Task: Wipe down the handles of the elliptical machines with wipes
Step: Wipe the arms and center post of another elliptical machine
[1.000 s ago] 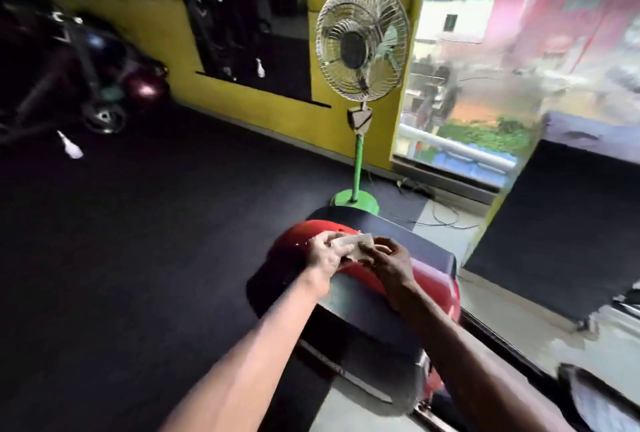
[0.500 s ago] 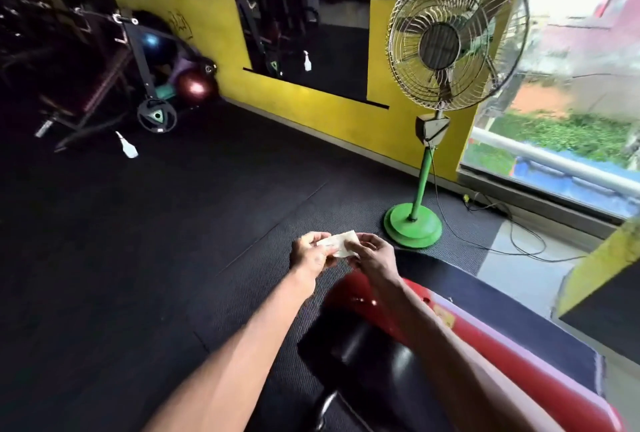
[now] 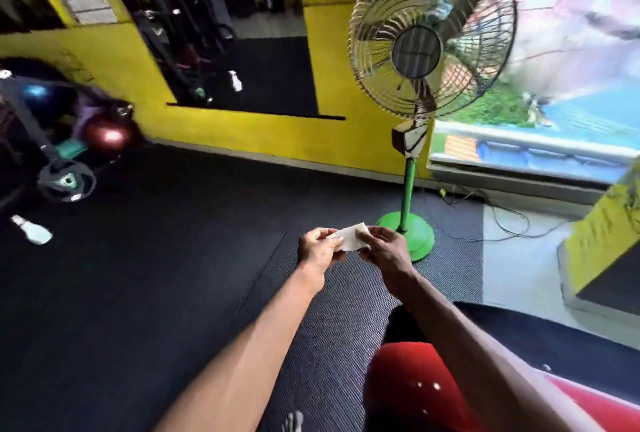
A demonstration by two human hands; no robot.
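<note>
1. The small white folded wipe (image 3: 347, 240) is held out in front of the person, above the dark ribbed rubber floor mat (image 3: 194, 279). The left hand (image 3: 318, 251) pinches its left end and the right hand (image 3: 384, 251) its right end; the fingers of both are curled onto the wipe, grasping it and nothing else
2. A second ago this same two-handed hold sat directly over the glossy red-and-black machine housing (image 3: 412, 393). Now the hands are over the floor mat, and the housing lies low at the right, beneath the right forearm
3. The wipe touches no surface and no elliptical handle is in view, so I judge no wiping is under way; the person seems to be readying the wipe while turning away from the housing
4. The view has swung left: the pedestal fan with wire cage and green stand (image 3: 429, 44) now looms much larger, its round base just beyond the right hand
5. The white spray bottle (image 3: 31, 229) lying on the floor has shifted to the far left edge
</note>
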